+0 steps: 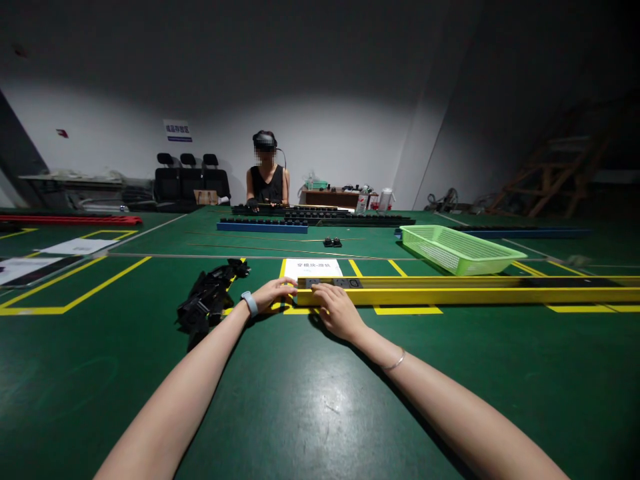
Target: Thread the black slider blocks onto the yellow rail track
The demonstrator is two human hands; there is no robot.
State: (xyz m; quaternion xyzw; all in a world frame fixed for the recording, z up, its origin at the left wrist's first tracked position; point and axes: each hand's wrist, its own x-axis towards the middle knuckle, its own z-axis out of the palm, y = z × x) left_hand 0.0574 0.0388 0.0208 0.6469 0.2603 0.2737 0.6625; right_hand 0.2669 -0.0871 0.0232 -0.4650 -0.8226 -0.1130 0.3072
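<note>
A long yellow rail (475, 294) lies across the green table, running off to the right. Black modules (347, 283) sit in its channel near the left end. My left hand (273, 293) rests at the rail's left end, fingers curled against it. My right hand (337, 310) lies over the rail's front edge just right of that, its fingertips on a black module in the channel. A pile of black parts (207, 300) lies to the left of my left hand. A white label sheet (313, 268) lies just behind the rail.
A green plastic basket (457, 250) stands behind the rail at the right. Another person (267, 180) sits at the far side with black rails (320, 215) and a blue rail (263, 227). Yellow floor-tape lines (75, 293) mark the table. Red rails (75, 219) lie far left.
</note>
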